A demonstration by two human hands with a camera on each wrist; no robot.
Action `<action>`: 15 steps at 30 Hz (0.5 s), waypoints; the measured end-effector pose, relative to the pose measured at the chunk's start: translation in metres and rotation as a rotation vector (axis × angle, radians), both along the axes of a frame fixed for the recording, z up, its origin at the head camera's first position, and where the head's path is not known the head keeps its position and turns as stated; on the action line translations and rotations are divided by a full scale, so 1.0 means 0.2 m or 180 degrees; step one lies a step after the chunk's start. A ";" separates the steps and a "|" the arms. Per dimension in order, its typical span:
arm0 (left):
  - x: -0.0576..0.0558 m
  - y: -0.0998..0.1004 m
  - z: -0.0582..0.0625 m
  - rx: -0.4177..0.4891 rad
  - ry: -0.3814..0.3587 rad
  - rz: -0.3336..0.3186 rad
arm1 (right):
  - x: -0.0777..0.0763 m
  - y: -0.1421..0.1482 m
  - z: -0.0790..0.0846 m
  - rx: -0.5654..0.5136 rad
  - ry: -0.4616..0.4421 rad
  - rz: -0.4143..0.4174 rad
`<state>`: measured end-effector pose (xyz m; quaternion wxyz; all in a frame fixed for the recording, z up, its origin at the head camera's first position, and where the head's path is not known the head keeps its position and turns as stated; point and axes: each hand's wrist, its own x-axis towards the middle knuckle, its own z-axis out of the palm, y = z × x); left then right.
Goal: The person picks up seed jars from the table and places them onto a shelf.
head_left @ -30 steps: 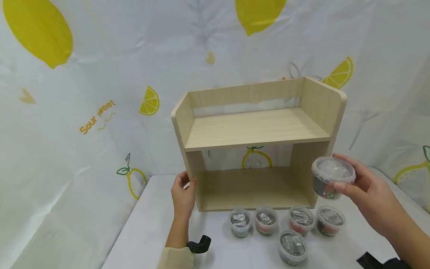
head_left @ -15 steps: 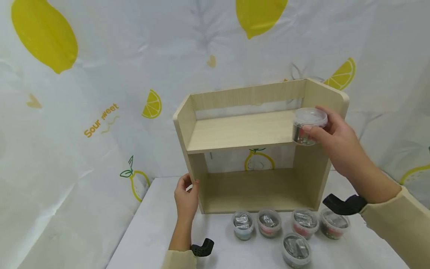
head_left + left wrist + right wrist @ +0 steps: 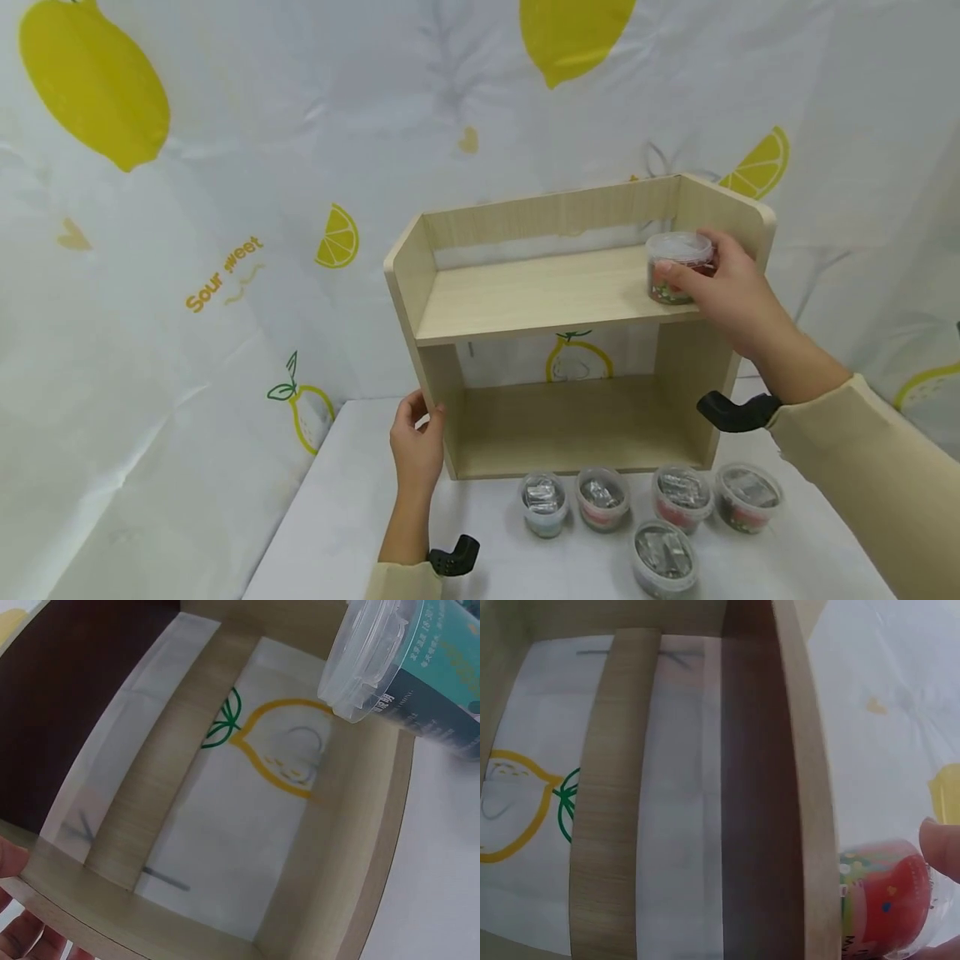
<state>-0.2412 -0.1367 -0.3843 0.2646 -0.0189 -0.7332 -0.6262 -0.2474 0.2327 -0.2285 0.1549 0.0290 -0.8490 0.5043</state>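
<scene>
A two-tier pale wooden shelf [image 3: 517, 287] stands on the table. My left hand [image 3: 417, 450] grips the outer edge of its left side panel low down, thumb in front; part of the fingers is hidden behind the panel. My right hand [image 3: 738, 292] holds a clear-lidded plastic tub [image 3: 679, 247] upright at the right end of the upper board. In the right wrist view the red-printed side of this tub [image 3: 892, 904] shows beyond the board's edge [image 3: 817, 825]. Whether its base touches the board cannot be told.
Several similar lidded tubs stand on the white table [image 3: 322, 500] before the shelf, one tub [image 3: 664, 557] nearer than the others. A teal-and-navy tub [image 3: 435, 667] appears close in the left wrist view. A lemon-print cloth [image 3: 247, 125] hangs behind.
My right hand has lifted the tub from beside the shelf's lower right up and leftward, over the right end of the upper board. My left hand has stayed on the side panel.
</scene>
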 end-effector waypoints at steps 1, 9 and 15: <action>0.00 0.00 0.00 0.0008 0.0010 0.0005 | 0.00 0.00 0.00 0.0015 -0.0025 0.0027; -0.01 0.00 -0.01 -0.0025 -0.0011 -0.0049 | 0.00 0.01 0.01 -0.0055 -0.0189 0.0110; -0.01 0.00 -0.01 -0.0072 0.0048 0.0005 | -0.01 0.00 0.02 0.0055 -0.0188 0.0078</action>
